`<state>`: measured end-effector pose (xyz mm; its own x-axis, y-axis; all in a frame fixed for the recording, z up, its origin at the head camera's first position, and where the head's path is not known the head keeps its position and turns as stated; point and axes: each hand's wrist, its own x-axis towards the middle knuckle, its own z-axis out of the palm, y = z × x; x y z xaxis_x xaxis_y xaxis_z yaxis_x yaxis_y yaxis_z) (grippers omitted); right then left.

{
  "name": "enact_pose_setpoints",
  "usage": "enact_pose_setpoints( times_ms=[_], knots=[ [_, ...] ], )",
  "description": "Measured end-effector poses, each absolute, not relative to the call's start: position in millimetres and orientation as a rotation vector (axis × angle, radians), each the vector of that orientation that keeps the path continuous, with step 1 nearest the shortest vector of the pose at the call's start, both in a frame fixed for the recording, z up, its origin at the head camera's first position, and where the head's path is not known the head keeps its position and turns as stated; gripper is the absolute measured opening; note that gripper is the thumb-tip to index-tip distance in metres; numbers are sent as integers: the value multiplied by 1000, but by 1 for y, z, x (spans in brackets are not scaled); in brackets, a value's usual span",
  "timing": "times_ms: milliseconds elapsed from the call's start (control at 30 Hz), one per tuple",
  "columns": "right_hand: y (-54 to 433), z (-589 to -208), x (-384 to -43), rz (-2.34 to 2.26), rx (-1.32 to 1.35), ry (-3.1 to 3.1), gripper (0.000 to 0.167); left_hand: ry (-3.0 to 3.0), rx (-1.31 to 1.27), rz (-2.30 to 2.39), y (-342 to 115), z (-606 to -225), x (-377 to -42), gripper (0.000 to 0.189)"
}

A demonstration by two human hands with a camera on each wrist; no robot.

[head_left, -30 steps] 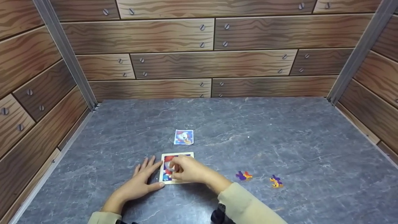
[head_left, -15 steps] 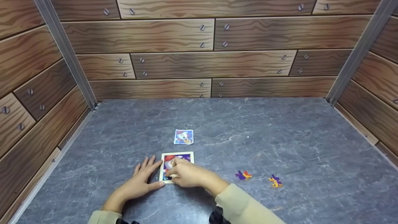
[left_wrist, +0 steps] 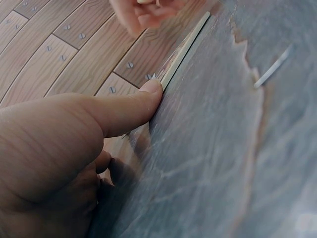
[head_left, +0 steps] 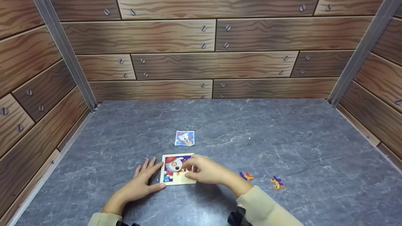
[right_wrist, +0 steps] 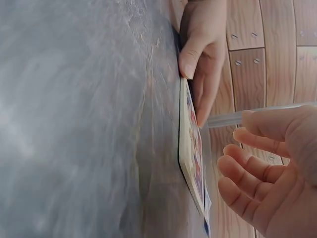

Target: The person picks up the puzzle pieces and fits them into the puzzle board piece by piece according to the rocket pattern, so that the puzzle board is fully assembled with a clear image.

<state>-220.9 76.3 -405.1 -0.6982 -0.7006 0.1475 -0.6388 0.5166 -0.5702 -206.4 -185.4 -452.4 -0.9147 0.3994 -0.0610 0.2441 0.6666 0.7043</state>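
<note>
A small jigsaw tray (head_left: 180,180) with a pale frame lies on the table, most of its picture filled by a white round figure with red parts; the lower middle and right show bare backing. My left hand (head_left: 143,182) lies at its left side, with thumb and index finger touching the frame's edge and the other fingers spread on the table. Over the tray's right part hovers my right hand (head_left: 205,169). Its fingers (right_wrist: 242,178) are loosely bent with nothing between them in the right wrist view. Two purple-and-orange puzzle pieces, one nearer (head_left: 247,176) and one farther right (head_left: 277,182), lie on the table.
A square picture card (head_left: 184,138) with a similar figure lies behind the tray. The grey marbled table (head_left: 282,131) is bordered by wood-patterned walls (head_left: 172,37) and metal corner posts (head_left: 351,62).
My right hand has moved from the tray's middle to its right side, uncovering the white figure and the bare lower area. My left hand has stayed in place.
</note>
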Motion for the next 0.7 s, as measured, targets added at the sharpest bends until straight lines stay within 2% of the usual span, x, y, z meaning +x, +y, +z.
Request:
enact_pose_setpoints(
  times_ms=[700],
  knots=[
    [173,-396,-210,-1140,-983,2723,25,2645,507,1087,-185,-451,-206,76]
  ],
)
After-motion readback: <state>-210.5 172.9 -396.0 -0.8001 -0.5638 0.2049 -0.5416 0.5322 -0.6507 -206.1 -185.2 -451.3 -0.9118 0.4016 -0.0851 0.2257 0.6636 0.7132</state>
